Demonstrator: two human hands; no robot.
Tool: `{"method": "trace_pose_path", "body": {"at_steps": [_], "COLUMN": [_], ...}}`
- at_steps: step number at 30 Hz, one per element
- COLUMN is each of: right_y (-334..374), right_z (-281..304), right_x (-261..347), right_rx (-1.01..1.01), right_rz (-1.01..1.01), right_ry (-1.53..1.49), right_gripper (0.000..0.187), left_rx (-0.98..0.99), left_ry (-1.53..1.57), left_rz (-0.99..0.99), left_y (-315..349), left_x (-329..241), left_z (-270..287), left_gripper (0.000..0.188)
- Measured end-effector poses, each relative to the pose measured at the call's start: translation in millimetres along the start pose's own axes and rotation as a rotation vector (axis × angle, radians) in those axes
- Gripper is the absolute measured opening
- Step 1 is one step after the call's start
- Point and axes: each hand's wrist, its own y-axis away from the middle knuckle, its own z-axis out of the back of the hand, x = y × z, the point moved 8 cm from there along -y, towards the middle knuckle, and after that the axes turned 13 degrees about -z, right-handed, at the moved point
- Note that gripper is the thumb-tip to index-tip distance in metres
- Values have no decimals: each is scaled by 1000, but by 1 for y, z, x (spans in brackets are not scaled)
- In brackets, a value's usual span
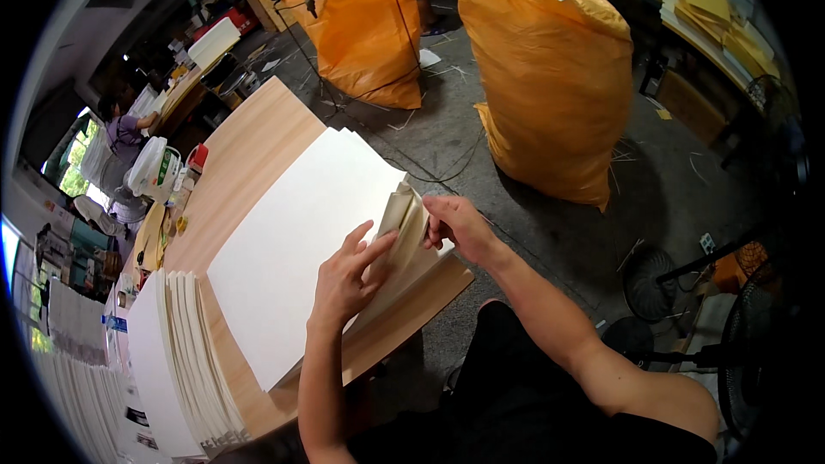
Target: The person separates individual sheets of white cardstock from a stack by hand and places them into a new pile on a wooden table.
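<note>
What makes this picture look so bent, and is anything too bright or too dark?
Head view: fisheye lens, so straight edges such as the table's bow, with black corners; head view: windows at left glare; head view: the lower right fan nearly melts into darkness, while the paper looks bright.

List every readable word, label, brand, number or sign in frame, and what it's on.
None can be read.
White bucket at the left: green marking, too small and blurred to read.
Large white sheet by the left hand: no print visible on its top face.
Near orange sack and far orange sack: no lettering visible on the sides shown.
</note>
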Motion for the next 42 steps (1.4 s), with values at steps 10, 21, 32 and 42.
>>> {"method": "trace_pose_path", "body": {"at_steps": [10,21,32,42], "right_y": [-7,61,45,46], "right_z": [-6,-6,-37,-19], "right_x": [-10,33,-44,-25], "right_rx": [27,-536,68,57], "right_rz": [-61,643,474,533], "right_ry": [-173,777,1375,1159], "right_gripper": [33,23,46,29], "left_rx": [72,55,66,-201], "left_ry": [-85,-6,-370,-355], "left_rz": [-47,12,-149,-87], "left_y": [1,1,11,19], "left_x": [-10,-4,-19,-6], "left_z": [0,6,-28,-31], "left_gripper": [52,58,77,78]}}
